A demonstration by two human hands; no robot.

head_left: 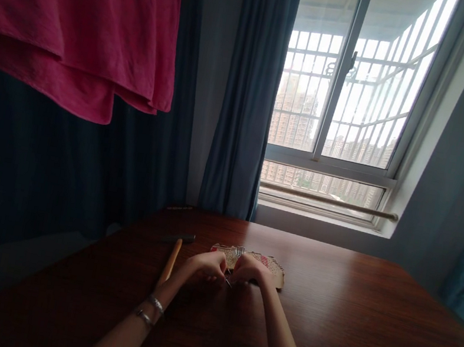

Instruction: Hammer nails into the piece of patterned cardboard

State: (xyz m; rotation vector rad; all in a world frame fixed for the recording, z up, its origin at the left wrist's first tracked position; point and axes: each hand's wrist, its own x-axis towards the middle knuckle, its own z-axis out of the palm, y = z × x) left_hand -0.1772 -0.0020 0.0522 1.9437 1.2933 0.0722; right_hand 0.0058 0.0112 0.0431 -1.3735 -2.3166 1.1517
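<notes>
My left hand [208, 262] and my right hand [248, 267] meet low over the middle of the table, both with curled fingers. Between the fingertips a thin, shiny metal piece [229, 283] pokes out toward me, too small to name; I cannot tell which hand grips it. Just behind and partly under the hands lies a flat beige piece with dots and red patches [278, 270], its far edge jagged. Small pale prongs [240, 251] stick up at its middle. My fingers hide much of it. To the left, a hammer [173, 256] with a wooden handle lies beside my left forearm.
The dark wooden table [357, 327] stretches out on both sides. Blue curtains [250, 93] hang behind it, beside a barred window [339, 97]. A pink cloth [83, 22] hangs down at the upper left. A small strip-like thing [180, 208] lies at the table's far left corner.
</notes>
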